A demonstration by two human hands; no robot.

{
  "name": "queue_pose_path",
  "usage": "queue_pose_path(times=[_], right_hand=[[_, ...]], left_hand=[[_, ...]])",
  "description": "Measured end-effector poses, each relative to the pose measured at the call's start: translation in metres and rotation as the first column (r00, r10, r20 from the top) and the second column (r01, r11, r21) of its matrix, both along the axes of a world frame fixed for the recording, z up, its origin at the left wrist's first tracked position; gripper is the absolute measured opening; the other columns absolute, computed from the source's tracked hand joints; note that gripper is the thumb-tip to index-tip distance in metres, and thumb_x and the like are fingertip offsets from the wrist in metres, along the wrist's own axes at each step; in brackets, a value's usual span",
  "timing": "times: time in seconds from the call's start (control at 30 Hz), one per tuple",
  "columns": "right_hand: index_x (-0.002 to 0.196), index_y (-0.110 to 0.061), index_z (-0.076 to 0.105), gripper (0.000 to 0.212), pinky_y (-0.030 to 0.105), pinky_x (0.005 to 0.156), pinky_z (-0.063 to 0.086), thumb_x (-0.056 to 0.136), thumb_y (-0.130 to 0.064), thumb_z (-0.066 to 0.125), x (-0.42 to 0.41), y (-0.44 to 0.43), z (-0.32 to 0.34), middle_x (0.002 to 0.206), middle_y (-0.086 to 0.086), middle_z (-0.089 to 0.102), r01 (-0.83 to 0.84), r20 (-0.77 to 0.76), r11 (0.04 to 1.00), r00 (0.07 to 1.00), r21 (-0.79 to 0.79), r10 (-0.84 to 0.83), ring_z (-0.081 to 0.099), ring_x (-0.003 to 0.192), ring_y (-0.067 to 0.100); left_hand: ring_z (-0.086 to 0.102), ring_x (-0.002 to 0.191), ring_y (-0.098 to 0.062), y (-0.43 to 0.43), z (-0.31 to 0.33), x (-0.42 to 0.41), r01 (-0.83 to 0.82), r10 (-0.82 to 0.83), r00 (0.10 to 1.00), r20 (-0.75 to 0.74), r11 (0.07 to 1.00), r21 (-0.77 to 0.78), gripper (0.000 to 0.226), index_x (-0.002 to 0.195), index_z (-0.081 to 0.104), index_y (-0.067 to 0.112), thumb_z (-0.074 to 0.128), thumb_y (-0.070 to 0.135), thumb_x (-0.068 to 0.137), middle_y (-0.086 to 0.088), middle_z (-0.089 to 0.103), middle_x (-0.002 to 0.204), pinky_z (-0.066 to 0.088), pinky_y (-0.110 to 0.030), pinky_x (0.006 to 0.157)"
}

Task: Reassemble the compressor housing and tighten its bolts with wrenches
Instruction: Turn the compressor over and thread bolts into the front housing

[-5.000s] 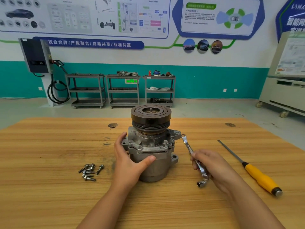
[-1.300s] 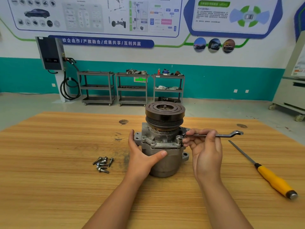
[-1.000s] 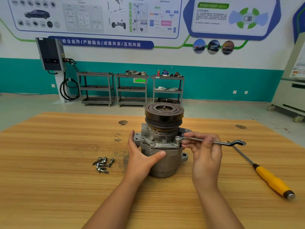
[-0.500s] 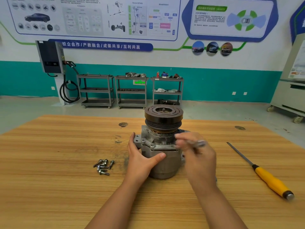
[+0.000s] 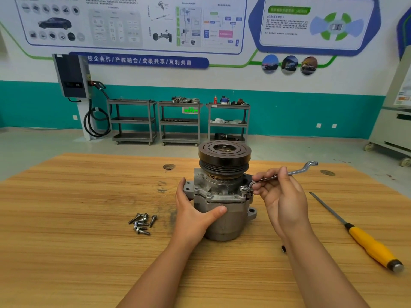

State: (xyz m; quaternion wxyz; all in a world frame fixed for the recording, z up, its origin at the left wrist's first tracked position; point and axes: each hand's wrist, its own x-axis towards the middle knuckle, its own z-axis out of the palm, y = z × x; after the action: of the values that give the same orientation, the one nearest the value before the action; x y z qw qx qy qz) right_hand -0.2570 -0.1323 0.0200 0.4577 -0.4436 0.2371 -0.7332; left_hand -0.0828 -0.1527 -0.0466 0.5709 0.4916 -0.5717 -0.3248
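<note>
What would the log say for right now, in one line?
left hand holds compressor | right hand holds wrench, ring end on compressor's flange | bolts lie loose on table

left hand (image 5: 195, 215) grips compressor (image 5: 222, 196) | right hand (image 5: 281, 196) holds wrench (image 5: 278, 177), ring seemingly on bolt (image 5: 243, 190)

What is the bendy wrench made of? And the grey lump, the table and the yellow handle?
The wrench looks like polished steel: bright and glinting. The compressor housing seems cast metal, perhaps aluminium: dull grey and rough. The table is wood or a wood-look top, showing orange grain lines. The yellow grip is likely plastic, smooth and evenly coloured; its thin shaft looks like dark metal.
</note>
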Motion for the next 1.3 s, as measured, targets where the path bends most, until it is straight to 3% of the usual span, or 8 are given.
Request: queue_pose_path(times=[0.23,0.57,0.67,0.8,0.9,1.1,1.2,1.3], right_hand=[[0.079,-0.008,0.048,0.032,0.022,0.052,0.049,0.1,-0.025,0.031,0.005,-0.001,-0.014,0.068,0.005,0.066,-0.034,0.164,0.998,0.986,0.05,0.026,0.059,0.057,0.016],[0.085,-0.013,0.058,0.031,0.027,0.061,0.054,0.096,-0.035,0.038,0.022,0.014,-0.033,0.086,0.003,0.069,0.277,-0.037,0.941,0.956,-0.193,-0.289,0.064,0.067,0.018],[0.086,-0.029,0.063,0.027,0.026,0.064,0.053,0.099,-0.034,0.04,0.027,0.021,-0.036,0.093,-0.004,0.068,0.399,-0.2,0.855,0.856,-0.33,-0.477,0.064,0.072,0.017],[0.094,-0.018,0.067,0.028,0.026,0.074,0.053,0.095,-0.04,0.049,0.028,0.028,-0.034,0.097,-0.006,0.065,0.396,-0.392,0.754,0.674,-0.525,-0.627,0.063,0.086,0.012],[0.097,0.0,0.071,0.016,0.019,0.081,0.051,0.084,-0.009,0.066,0.03,0.027,-0.036,0.096,0.004,0.063,0.345,-0.474,0.703,0.549,-0.621,-0.688,0.06,0.096,0.008],[0.092,0.0,0.073,0.022,0.008,0.083,0.044,0.07,0.002,0.074,0.05,0.024,-0.032,0.084,0.006,0.059,0.365,-0.498,0.681,0.481,-0.635,-0.722,0.054,0.095,0.0],[0.094,0.0,0.072,0.02,0.006,0.078,0.044,0.075,-0.003,0.07,0.051,0.025,-0.028,0.087,0.005,0.058,0.38,-0.484,0.685,0.501,-0.622,-0.718,0.055,0.09,-0.003],[0.098,-0.011,0.069,0.017,0.009,0.075,0.047,0.09,-0.023,0.061,0.042,0.029,-0.022,0.092,0.001,0.063,0.426,-0.337,0.731,0.686,-0.533,-0.646,0.061,0.087,-0.002]], left_hand=[[0.029,0.126,-0.004,0.0,0.0,0.0,0.0,0.0,1.0,0.001,1.0,-0.003,0.119,0.147,0.007,0.038,0.087,0.038,0.059,0.004,0.023,0.151,0.028,-0.024,0.099],[0.029,0.126,-0.005,-0.001,-0.001,0.0,-0.01,0.01,1.0,0.006,1.0,0.004,0.119,0.146,0.007,0.041,0.086,0.042,0.057,0.004,0.023,0.152,0.028,-0.024,0.099],[0.031,0.132,-0.01,-0.001,-0.001,-0.001,-0.011,0.011,1.0,0.004,1.0,0.009,0.118,0.146,0.007,0.041,0.087,0.041,0.058,0.004,0.022,0.152,0.029,-0.025,0.1],[0.03,0.135,-0.015,-0.001,-0.001,-0.001,-0.017,0.017,1.0,0.015,1.0,0.009,0.118,0.146,0.008,0.038,0.087,0.041,0.058,0.003,0.022,0.152,0.029,-0.027,0.102],[0.033,0.131,-0.012,0.0,0.0,-0.002,-0.019,0.018,1.0,0.02,1.0,0.011,0.119,0.147,0.008,0.036,0.088,0.037,0.058,0.001,0.025,0.151,0.03,-0.026,0.102],[0.036,0.134,-0.019,0.005,0.005,-0.002,0.017,-0.017,1.0,0.008,1.0,-0.007,0.119,0.148,0.009,0.03,0.086,0.039,0.057,-0.003,0.025,0.151,0.035,-0.043,0.111],[0.033,0.135,-0.014,0.006,0.005,-0.001,0.037,-0.037,0.999,0.008,0.999,0.002,0.128,0.148,0.007,0.031,0.088,0.051,0.051,-0.001,0.023,0.152,0.031,-0.037,0.112],[0.031,0.134,-0.012,0.003,0.003,0.0,0.007,-0.007,1.0,0.013,1.0,0.006,0.119,0.147,0.009,0.035,0.088,0.037,0.059,0.001,0.024,0.152,0.03,-0.029,0.108]])
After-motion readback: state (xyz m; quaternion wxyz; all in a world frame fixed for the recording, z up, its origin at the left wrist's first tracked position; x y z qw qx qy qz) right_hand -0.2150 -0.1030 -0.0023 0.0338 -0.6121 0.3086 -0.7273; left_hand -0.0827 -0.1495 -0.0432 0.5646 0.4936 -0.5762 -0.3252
